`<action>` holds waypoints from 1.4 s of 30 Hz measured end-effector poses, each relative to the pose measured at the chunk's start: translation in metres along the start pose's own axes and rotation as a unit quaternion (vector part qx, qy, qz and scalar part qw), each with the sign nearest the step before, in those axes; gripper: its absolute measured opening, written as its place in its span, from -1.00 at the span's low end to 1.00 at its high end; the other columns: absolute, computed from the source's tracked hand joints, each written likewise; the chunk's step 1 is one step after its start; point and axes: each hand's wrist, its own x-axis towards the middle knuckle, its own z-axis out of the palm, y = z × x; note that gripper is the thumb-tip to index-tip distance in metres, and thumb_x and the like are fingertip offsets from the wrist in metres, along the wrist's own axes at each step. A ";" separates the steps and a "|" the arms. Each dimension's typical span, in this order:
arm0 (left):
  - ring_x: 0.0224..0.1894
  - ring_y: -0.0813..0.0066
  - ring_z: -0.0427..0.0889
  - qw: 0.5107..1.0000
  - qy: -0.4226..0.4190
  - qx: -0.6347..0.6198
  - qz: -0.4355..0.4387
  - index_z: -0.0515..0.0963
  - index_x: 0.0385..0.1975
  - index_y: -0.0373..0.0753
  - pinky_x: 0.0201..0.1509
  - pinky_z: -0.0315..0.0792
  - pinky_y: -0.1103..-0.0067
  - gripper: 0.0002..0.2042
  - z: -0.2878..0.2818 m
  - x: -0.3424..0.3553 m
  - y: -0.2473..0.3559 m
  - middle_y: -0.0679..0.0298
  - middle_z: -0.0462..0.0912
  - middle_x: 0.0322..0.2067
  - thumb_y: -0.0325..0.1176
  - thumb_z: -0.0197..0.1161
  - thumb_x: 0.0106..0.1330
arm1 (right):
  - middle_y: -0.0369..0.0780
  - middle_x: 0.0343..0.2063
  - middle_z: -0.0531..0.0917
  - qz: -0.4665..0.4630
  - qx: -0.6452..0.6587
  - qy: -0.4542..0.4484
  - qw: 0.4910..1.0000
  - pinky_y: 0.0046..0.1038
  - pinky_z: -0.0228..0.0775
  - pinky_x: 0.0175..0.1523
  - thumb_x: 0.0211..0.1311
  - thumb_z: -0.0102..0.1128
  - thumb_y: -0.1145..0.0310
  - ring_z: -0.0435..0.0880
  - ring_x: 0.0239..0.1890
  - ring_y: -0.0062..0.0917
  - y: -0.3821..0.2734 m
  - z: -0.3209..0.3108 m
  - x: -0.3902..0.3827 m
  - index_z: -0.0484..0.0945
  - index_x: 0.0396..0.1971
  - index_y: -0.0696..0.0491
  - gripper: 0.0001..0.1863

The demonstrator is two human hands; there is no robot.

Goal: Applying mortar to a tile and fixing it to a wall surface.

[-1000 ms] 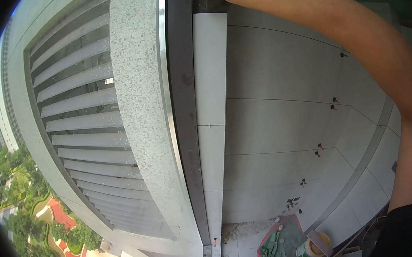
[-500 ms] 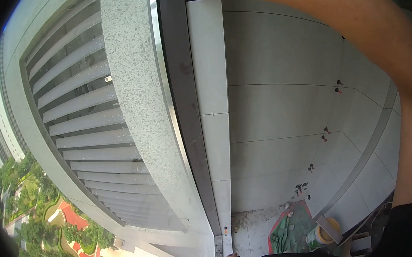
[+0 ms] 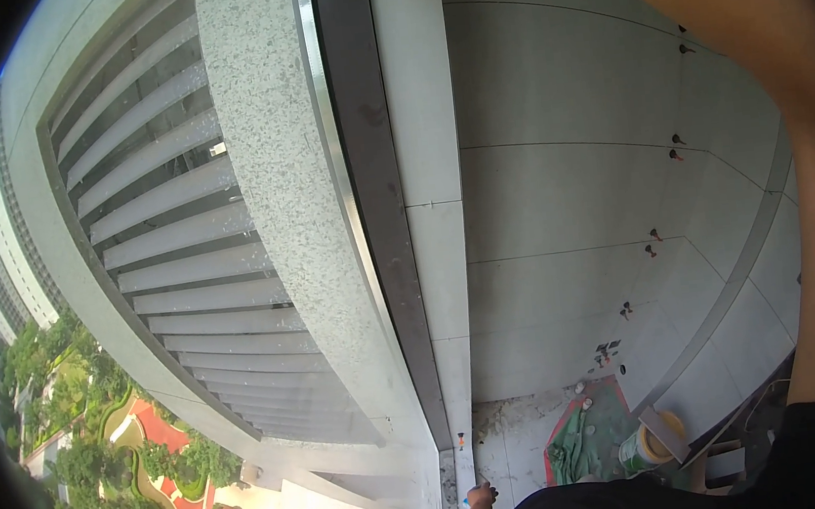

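My left hand point(image 3: 481, 495) is low in the middle, closed round something small, partly blue, too small to name, beside the foot of a narrow upright strip of pale tiles point(image 3: 417, 94). This strip runs along a dark window frame point(image 3: 370, 159). My right forearm arches up the right side, and its hand is out of the picture beyond the upper edge. A grey tiled wall point(image 3: 561, 199) with small dark levelling clips point(image 3: 676, 140) fills the middle right.
A louvred opening point(image 3: 193, 297) in speckled cladding is at left, with gardens point(image 3: 151, 460) far below. A floor point(image 3: 498, 454) at the foot of the wall holds a green cloth point(image 3: 572, 446), a bucket point(image 3: 637, 449) with a board on it, and assorted boards.
The tile strip and wall have shifted upward in the picture. My right hand has passed out beyond the upper edge. My left hand has moved right and up in the picture.
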 end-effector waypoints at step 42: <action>-0.20 0.22 0.91 0.897 -0.013 0.168 0.410 0.83 -0.04 -0.29 -0.01 0.69 0.36 -0.64 0.082 -0.055 0.165 0.09 0.90 -0.33 -0.09 0.39 0.49 | -0.22 -0.30 0.70 0.345 0.272 0.049 0.897 -0.26 0.59 -0.22 0.46 0.53 0.19 0.75 -0.31 -0.35 0.068 0.054 -0.233 0.73 -0.08 0.08 -0.72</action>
